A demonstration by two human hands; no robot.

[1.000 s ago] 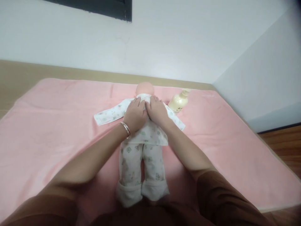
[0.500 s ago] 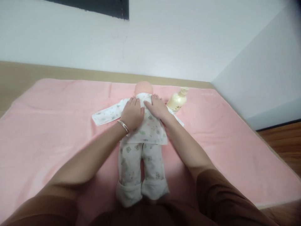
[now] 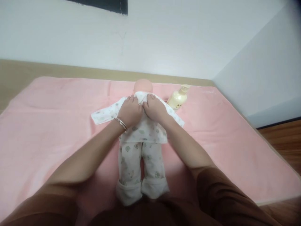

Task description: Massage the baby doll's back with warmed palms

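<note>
A baby doll (image 3: 143,85) lies stretched out on a pink cloth, its bare round head away from me and its legs toward me. It wears a white long-sleeved shirt (image 3: 147,133) with small prints and matching trousers (image 3: 130,160) with turned-up cuffs. On the upper left of the shirt, my left hand (image 3: 131,111), a bracelet at its wrist, has its fingers curled into the fabric. My right hand (image 3: 155,107) is curled the same way on the upper right, thumb beside the left thumb. Both hands appear closed on a pinch of the shirt; their fingertips are partly hidden.
A pale yellow pump bottle (image 3: 178,99) leans beside the doll's right-hand sleeve. The pink cloth (image 3: 58,125) covers most of a wooden surface (image 3: 21,69), with a white wall (image 3: 164,40) behind it. Wood flooring (image 3: 284,138) shows at the right.
My hands have gone from lying flat with fingers stretched on the shirt to curled fingers gathering it, thumbs drawn inward. The view has shifted slightly; doll and bottle stay in place.
</note>
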